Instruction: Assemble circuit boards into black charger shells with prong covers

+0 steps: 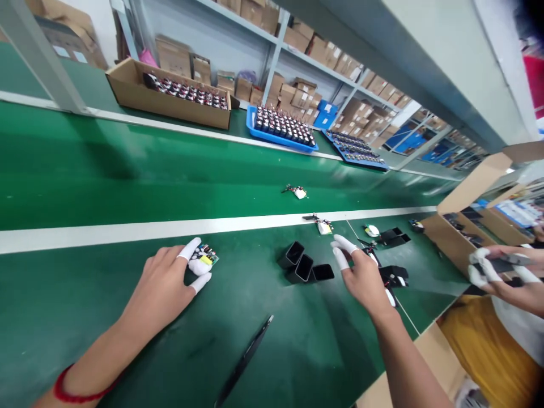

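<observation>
My left hand (pixel 168 277), with white finger cots on thumb and forefinger, grips a small circuit board (pixel 204 262) by its sides. White padding and a yellow label show on the board. My right hand (pixel 361 275), also in white cots, is held over the bench, its thumb and forefinger apart with nothing between them. Just left of it several black plastic cases (pixel 303 268) stand or lie together with open ends. Another circuit board (pixel 324 226) lies slightly beyond its fingertips. A dark pen-like tool (pixel 246 358) lies between my forearms.
One more board (pixel 300 192) lies on the green conveyor (pixel 148 192). Behind it are a cardboard box (pixel 170 102) and blue trays (pixel 280 141) of parts. On the right, a co-worker's hands (pixel 505 272) hold a dark part near an open carton (pixel 446 249). A metal beam crosses overhead.
</observation>
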A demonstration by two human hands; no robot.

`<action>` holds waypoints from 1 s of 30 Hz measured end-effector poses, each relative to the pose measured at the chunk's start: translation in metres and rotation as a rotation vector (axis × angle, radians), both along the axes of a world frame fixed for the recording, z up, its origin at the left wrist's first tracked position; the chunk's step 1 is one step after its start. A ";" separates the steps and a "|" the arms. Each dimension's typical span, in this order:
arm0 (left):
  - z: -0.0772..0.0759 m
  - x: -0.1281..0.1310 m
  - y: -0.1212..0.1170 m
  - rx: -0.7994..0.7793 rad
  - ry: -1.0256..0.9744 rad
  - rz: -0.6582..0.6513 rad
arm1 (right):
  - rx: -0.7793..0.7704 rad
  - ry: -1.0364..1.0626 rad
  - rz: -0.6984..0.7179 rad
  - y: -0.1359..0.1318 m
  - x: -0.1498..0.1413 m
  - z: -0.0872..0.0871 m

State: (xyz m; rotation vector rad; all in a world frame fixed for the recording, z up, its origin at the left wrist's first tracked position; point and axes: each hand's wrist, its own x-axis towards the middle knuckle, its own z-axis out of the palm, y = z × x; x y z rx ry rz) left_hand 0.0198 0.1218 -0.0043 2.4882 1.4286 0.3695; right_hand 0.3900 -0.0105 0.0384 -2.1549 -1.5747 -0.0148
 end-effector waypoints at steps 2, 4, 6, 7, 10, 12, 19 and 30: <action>-0.003 -0.001 0.000 -0.024 -0.022 0.006 | -0.010 0.032 0.020 0.002 0.000 -0.003; -0.005 -0.002 0.001 -0.033 -0.034 0.010 | -0.043 0.068 0.056 0.002 0.001 -0.005; -0.006 -0.003 0.001 -0.010 -0.032 0.013 | -0.101 0.108 0.102 0.001 0.001 -0.006; -0.006 -0.004 0.000 0.015 -0.024 0.011 | -0.132 0.128 0.123 0.000 0.001 -0.006; 0.000 -0.002 -0.005 0.106 -0.021 -0.011 | -0.201 0.184 0.148 -0.003 -0.001 -0.007; 0.007 0.007 -0.013 0.116 -0.070 -0.075 | -0.222 0.215 0.143 -0.005 -0.002 -0.011; 0.034 0.100 -0.035 -0.332 -0.211 -0.650 | -0.220 0.312 0.159 -0.011 -0.004 -0.036; 0.026 0.157 -0.008 -0.331 -0.195 -0.625 | -0.259 0.285 0.153 -0.014 -0.001 -0.043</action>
